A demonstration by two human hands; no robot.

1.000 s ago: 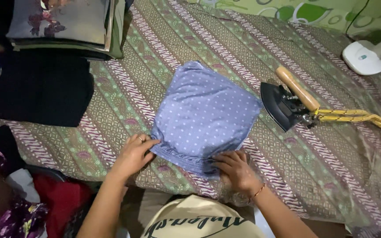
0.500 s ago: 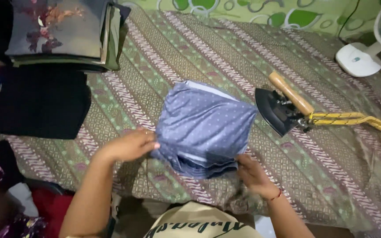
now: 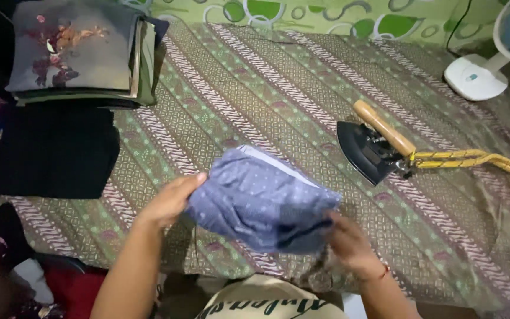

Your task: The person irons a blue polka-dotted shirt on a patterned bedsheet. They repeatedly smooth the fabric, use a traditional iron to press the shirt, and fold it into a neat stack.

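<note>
A folded blue garment with small white dots [image 3: 261, 198] is lifted a little off the patterned green and brown cloth [image 3: 255, 82] that covers the surface. My left hand [image 3: 172, 199] grips its left edge. My right hand [image 3: 348, 243] grips its lower right corner from underneath. The garment is blurred by motion and sags between the two hands.
A black clothes iron with a wooden handle [image 3: 376, 145] rests to the right, its yellow cord [image 3: 479, 159] trailing off right. A stack of folded clothes [image 3: 78, 53] and a black folded garment [image 3: 48, 150] lie at the left. A white fan base [image 3: 473, 77] stands far right.
The blue garment lay flat with both hands at its near edge. Both hands have since gripped it and lifted it off the cloth, bunching it between them.
</note>
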